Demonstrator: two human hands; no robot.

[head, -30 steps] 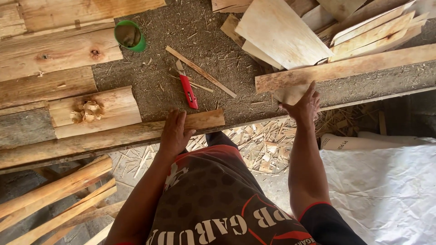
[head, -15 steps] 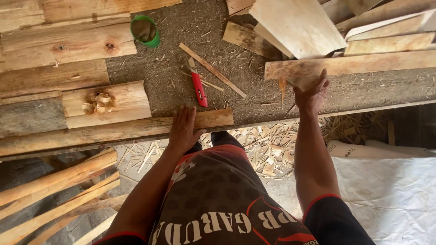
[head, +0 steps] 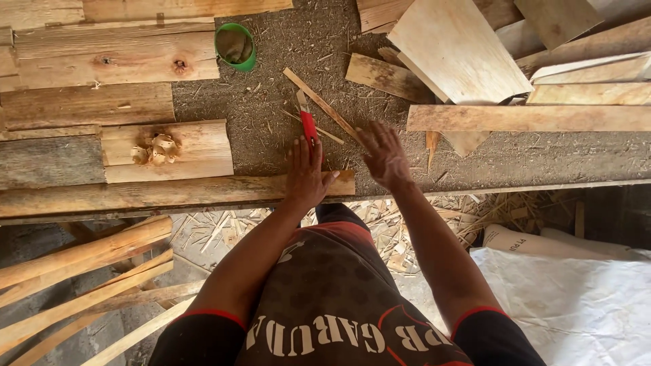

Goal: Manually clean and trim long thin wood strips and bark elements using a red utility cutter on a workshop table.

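table (head: 271, 129): rough, dusty top covered in sawdust and chips, you're standing right at its near edge
front edge: long plank (head: 169, 193) lies along it, your left hand (head: 304, 173) flat on its right end
left side: stacked boards (head: 102, 74), one short board with a curl of shavings (head: 154, 148) on top
back: green cup (head: 236, 46)
middle: red-handled tool (head: 308, 125) beside a thin wood strip (head: 322, 105), your right hand (head: 385, 154) just right of them
right: pile of pale offcuts (head: 461, 47) and a long board (head: 529, 117)
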